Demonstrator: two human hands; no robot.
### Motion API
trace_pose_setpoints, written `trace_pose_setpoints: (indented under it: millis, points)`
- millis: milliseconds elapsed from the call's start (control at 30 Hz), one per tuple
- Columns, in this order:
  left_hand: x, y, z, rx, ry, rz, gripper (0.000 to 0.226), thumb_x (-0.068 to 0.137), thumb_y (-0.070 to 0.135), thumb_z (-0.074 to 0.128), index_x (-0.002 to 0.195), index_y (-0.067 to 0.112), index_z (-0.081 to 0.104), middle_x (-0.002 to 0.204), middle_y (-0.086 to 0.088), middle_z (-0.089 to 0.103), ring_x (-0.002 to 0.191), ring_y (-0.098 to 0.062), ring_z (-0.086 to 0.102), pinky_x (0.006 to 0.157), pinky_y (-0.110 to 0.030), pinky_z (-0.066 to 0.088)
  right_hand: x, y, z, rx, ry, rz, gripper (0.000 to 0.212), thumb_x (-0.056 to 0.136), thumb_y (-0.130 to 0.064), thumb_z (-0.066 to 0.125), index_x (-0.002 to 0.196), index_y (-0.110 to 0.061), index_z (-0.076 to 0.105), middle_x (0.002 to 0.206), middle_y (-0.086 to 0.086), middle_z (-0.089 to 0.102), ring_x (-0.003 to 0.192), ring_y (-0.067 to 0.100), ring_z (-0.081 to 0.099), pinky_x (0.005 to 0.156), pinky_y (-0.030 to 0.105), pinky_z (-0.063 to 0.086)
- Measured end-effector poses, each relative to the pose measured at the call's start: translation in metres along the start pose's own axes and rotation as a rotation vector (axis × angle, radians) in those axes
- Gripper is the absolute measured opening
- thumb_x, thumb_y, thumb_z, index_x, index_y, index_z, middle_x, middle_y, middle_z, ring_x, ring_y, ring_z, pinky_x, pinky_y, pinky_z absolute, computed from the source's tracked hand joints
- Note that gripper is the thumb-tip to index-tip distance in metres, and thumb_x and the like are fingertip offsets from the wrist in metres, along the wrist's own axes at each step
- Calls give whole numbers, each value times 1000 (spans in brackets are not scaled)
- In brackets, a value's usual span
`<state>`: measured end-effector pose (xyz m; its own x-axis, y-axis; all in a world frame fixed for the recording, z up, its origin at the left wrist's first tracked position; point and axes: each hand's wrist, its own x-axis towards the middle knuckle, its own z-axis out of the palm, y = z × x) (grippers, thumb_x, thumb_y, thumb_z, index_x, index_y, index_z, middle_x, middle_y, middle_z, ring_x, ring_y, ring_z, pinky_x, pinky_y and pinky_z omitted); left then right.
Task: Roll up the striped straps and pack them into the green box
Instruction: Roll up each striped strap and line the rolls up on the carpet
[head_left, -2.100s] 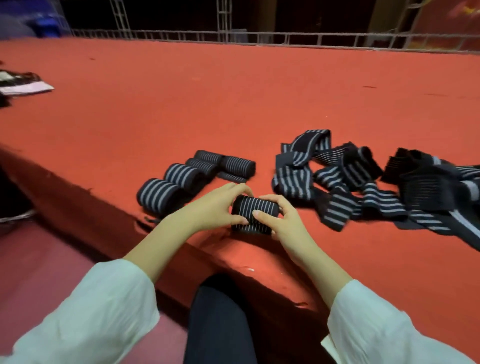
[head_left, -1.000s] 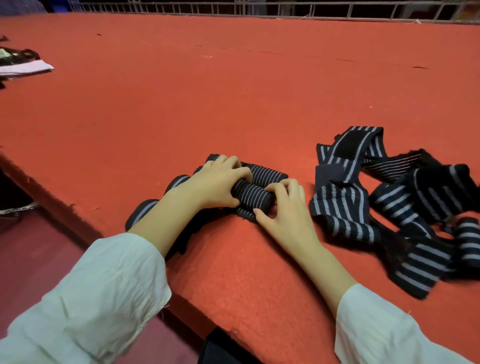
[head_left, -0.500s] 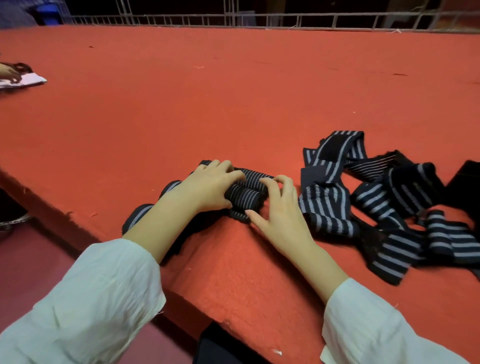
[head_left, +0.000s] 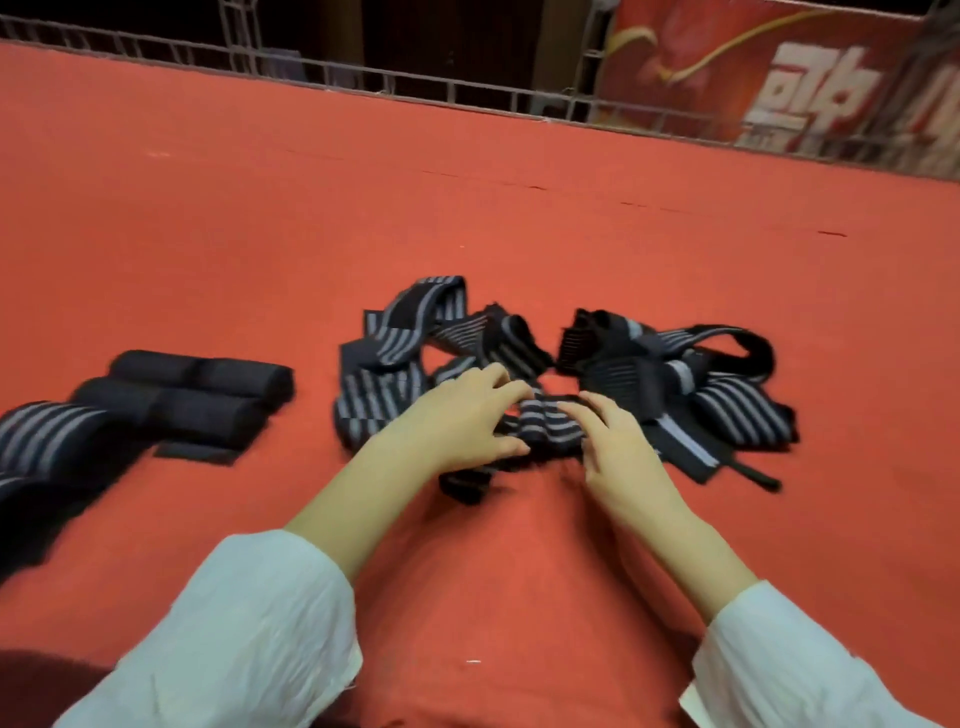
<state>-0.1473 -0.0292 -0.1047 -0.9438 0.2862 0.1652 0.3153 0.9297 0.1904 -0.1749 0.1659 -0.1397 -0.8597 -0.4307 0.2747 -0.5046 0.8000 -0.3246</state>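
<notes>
On red cloth (head_left: 519, 234), left hand (head_left: 457, 421) and right hand (head_left: 618, 447) hold one strap (head_left: 550, 423)

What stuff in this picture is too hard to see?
- Green box: nowhere in the head view.
- Rolled straps: head view, motion blur smears their stripes and number.
- Strap gripped by left hand and right hand: head view, fingers hide its ends.
- Banner: head view, cut off by the top and right edges.

Ribbed woven cloth straps (head_left: 550, 423) lie on a matt, felt-like red carpet (head_left: 519, 208).
</notes>
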Motion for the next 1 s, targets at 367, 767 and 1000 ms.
trace_pose_setpoints:
  millis: [367,767,1000]
  points:
    - [35,14,79,-95,99,-126,41,91,44,58,126,24,55,133,6,45,120,-17,45,98,-35,43,38,30,1,197,48,-23,45,94,-5,49,139,-8,45,144,8,45,134,21,41,108,20,25]
    - [33,-11,59,-830,645,-370,12,91,8,54,99,13,60,109,-4,56,92,3,55,83,-11,45,99,-4,28,253,4,-1,19,84,-15,63,99,-4,57,101,13,60,96,31,57,76,36,38]
    - [32,-8,53,-980,480,-505,44,92,50,54,130,28,52,128,9,48,104,4,54,84,-12,42,50,-7,-9,708,-225,-213,39,71,-9,47,105,-10,66,113,-6,64,103,1,59,90,17,45]
